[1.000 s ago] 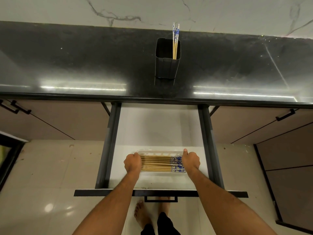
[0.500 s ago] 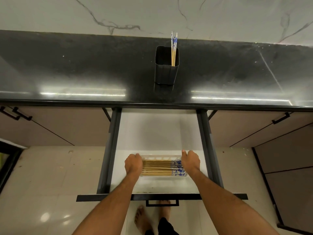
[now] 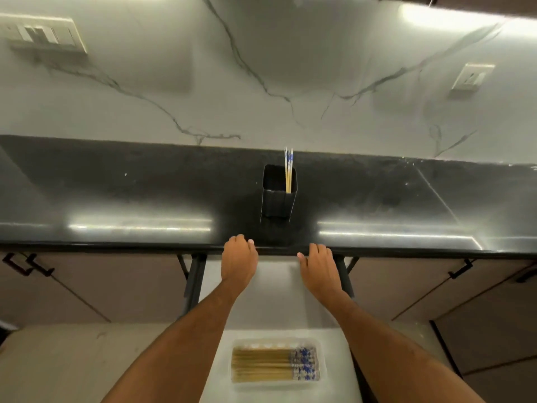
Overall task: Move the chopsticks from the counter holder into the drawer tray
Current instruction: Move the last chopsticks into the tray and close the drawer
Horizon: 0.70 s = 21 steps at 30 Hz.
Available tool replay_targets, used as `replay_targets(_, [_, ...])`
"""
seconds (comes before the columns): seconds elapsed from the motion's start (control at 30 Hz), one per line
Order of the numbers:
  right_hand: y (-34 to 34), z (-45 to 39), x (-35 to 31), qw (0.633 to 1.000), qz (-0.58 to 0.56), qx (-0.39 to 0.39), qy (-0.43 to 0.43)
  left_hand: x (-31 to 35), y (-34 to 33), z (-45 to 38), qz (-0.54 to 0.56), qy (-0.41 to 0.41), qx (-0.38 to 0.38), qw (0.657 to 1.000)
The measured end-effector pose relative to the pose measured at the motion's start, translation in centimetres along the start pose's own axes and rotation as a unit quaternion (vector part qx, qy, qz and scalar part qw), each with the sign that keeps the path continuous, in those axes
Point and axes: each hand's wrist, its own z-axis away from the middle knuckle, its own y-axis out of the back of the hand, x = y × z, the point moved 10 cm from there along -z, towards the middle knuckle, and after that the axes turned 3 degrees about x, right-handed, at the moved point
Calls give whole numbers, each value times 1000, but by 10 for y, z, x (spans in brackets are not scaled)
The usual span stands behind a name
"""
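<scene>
both hands (image 3: 239,258) (image 3: 319,264) loosely curled, empty, near the counter edge (image 3: 116,245); holder chopsticks (image 3: 288,170) beyond

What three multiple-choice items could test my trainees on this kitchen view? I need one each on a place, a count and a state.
1. Where does the clear plastic tray of wooden chopsticks lie?
A. on the black counter
B. in the open white drawer
C. on the floor

2. How many chopsticks stand in the black square holder?
A. none
B. a few
C. a full bundle

3. What do the left hand and right hand hold?
A. nothing
B. the tray
C. chopsticks

Answers: 1 B, the tray rests on the drawer floor. 2 B, only a few stick out. 3 A, both hover empty near the counter edge.
</scene>
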Motion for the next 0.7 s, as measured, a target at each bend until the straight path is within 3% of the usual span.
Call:
replay_targets(0.4, [79, -174, -64, 992, 0, 96, 85, 147, 23, -136, 25, -117, 66, 991])
replay_targets(0.7, [51, -295, -54, 995, -68, 62, 37, 179, -33, -224, 19, -125, 25, 992])
